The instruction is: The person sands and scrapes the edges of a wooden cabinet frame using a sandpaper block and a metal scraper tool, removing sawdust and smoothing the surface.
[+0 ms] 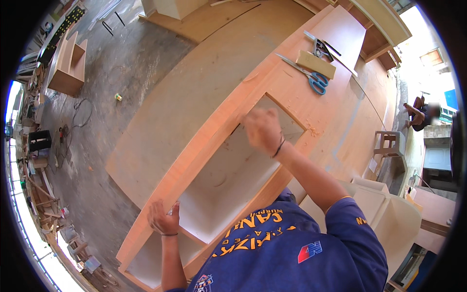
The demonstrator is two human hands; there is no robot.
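A long wooden cabinet frame (214,127) with a peach-coloured face lies in front of me, its openings showing white inner walls. My left hand (164,217) grips the frame's far rail at the lower left, with fingers over the outer face and thumb on the inner side. Farther right along the same rail, my right hand (263,130) is closed like a fist and slightly smeared by motion. Whatever it may hold is hidden. Blue-handled scissors (318,82), a tan block (316,64) and a metal square-like tool (322,49) rest on the frame's solid panel.
Wood shavings (313,130) lie beside the opening. A large brown sheet (160,121) covers part of the concrete floor. A small wooden shelf unit (69,65) stands at the far left. At right are a stool (390,143) and a seated person (424,113).
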